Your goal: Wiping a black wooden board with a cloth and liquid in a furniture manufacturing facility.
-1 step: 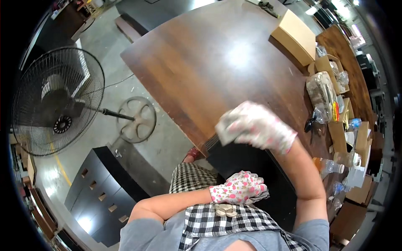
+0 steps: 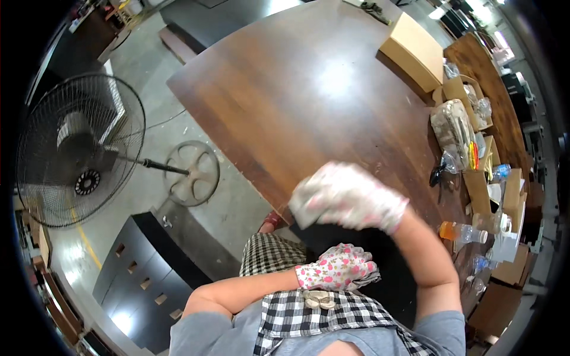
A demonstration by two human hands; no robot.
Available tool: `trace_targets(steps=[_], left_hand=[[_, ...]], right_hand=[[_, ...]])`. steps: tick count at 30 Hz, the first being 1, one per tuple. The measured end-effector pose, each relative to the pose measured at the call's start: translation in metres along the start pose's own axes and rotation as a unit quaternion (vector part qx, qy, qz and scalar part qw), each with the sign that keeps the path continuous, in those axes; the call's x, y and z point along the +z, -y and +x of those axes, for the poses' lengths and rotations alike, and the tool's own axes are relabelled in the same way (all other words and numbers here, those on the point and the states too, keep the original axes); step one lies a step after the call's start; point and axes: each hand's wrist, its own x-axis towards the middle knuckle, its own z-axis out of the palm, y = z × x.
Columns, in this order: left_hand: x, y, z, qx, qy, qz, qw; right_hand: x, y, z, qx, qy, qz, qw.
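Observation:
My left hand [image 2: 337,267], in a white glove with pink flowers, is close to my body over a black panel [image 2: 389,270]. Its fingers are curled in, and a bit of greyish material shows under them; I cannot make out what it is. My right hand [image 2: 350,199], in a matching glove, hangs over the near edge of a brown wooden tabletop [image 2: 279,107], where the black panel meets it. Motion smears its fingers, so whatever lies beneath them is hidden.
A pedestal fan [image 2: 80,148] stands on the floor at left, near a black slotted panel [image 2: 142,285]. Along the table's right side are a cardboard box [image 2: 412,50], a wrapped bundle [image 2: 452,127], open cartons and a bottle of orange liquid [image 2: 463,232].
My right hand has swept nearer to me and a little left, across the table's near edge. My left hand stays almost where it was.

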Motion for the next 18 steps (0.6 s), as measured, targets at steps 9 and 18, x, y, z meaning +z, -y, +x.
trace_targets(steps=[9, 18], left_hand=[[-0.016, -0.006, 0.004, 0.013, 0.032, -0.017, 0.999], [-0.025, -0.002, 0.009, 0.019, 0.074, -0.007, 0.997]], right_hand=[[-0.031, -0.054, -0.060, 0.234, -0.205, -0.086, 0.947], [0.034, 0.009, -0.118, 0.308, -0.238, -0.018, 0.921]])
